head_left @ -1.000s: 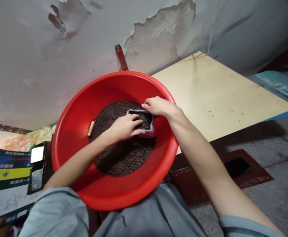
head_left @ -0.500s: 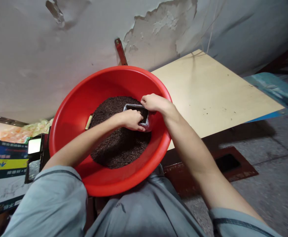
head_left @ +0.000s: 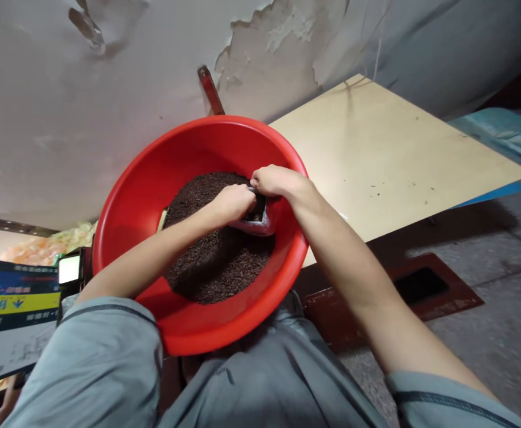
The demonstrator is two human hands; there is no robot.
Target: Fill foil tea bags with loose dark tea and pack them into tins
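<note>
A red basin (head_left: 131,196) holds a mound of dark brown granular material (head_left: 216,267). Inside it, toward the right, is a clear plastic bag (head_left: 263,226) with dark material in its open mouth. My left hand (head_left: 236,202) is closed at the bag's left edge, its fingertips partly hidden behind the knuckles. At the far rim of the bag, my right hand (head_left: 269,179) pinches the plastic. A pale yellow-green object (head_left: 162,220) rests at the left edge of the mound.
Right of the basin lies a cream board (head_left: 376,160) with dark crumbs on it. A printed box (head_left: 15,321) and a device with a bright screen (head_left: 69,270) stand at left. Behind is a peeling wall (head_left: 64,119). Part of another person's hand (head_left: 8,398) shows at lower left.
My left hand has moved from over the bag's opening up to its far left edge, its fingers now closed. My right hand stays at the rim. The camera view has shifted slightly.
</note>
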